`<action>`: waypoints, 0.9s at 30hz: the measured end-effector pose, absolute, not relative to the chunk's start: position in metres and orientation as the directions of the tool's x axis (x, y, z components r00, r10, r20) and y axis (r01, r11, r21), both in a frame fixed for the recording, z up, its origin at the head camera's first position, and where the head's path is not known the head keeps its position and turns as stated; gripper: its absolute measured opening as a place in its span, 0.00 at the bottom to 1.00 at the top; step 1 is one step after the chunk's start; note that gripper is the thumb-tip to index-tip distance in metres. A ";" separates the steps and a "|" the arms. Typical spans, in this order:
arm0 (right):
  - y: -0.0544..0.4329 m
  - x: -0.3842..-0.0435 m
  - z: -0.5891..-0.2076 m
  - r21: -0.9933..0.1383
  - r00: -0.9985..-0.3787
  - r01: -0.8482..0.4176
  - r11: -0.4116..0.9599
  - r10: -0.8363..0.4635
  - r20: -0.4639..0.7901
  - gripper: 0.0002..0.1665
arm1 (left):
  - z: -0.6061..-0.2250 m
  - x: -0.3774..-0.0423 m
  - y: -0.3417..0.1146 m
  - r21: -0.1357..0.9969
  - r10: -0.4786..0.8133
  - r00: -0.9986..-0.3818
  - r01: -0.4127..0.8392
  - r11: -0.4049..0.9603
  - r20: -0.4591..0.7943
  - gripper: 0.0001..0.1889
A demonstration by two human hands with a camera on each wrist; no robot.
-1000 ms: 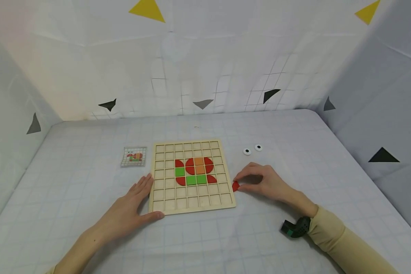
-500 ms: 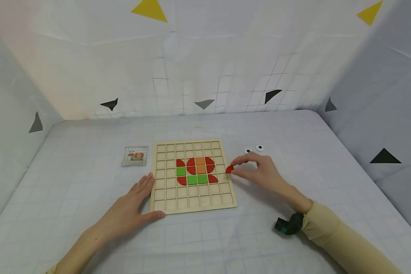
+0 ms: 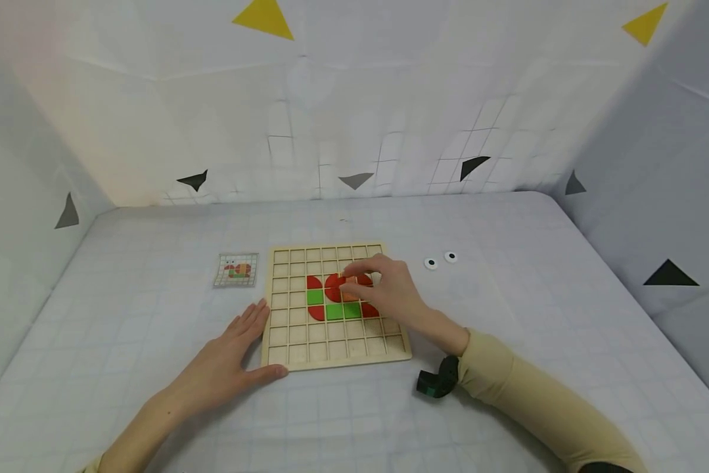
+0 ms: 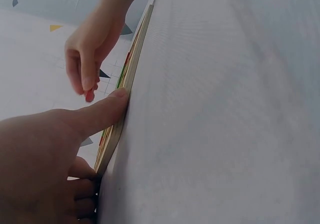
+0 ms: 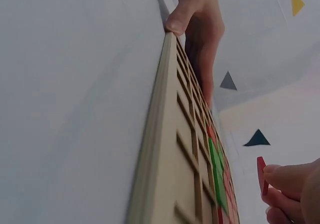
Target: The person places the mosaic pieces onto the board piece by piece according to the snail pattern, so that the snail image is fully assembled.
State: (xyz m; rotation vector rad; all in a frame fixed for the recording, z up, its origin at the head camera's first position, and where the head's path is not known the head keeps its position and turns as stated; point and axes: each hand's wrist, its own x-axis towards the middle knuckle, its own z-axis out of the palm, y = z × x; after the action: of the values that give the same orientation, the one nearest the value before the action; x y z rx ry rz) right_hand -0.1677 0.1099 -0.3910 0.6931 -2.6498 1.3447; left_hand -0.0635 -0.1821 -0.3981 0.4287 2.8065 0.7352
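A wooden grid board lies on the table, with red rounded pieces, green squares and orange squares set in its cells. My left hand rests at the board's left side, fingers straight along that edge and thumb on the near edge. Thumb and fingers of my right hand pinch a small red rounded piece. In the right wrist view this piece is raised over the board's surface. From the head, my right hand covers part of the red and orange pieces.
Two round white eye pieces with black pupils lie on the table right of the board. A small picture card with a gridded coloured figure is at the board's upper left. Pale cloth walls rise behind and at both sides.
My right hand has carried the red piece from beside the board's right edge, leftward and away from me, over the board's coloured pieces. The left hand stays on the board's edge.
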 end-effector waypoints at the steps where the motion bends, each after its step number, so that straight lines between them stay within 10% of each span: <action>1: 0.104 -0.168 -0.390 -0.744 -0.892 -0.434 0.508 -0.360 0.275 0.13 | -0.398 -0.064 -0.182 0.506 0.329 -0.936 0.223 0.833 -0.128 0.57; 27: 0.038 -0.182 -0.408 -0.560 -0.791 -0.611 0.559 -0.447 0.417 0.14 | -0.397 -0.064 -0.183 0.498 0.339 -0.933 0.239 0.834 -0.120 0.57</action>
State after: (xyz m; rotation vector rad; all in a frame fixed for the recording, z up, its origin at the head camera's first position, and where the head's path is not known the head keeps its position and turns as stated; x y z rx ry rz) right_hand -0.1818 0.0378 -0.4076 0.8861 -2.5670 1.0529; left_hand -0.0640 -0.1827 -0.3973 0.4475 2.8110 0.7245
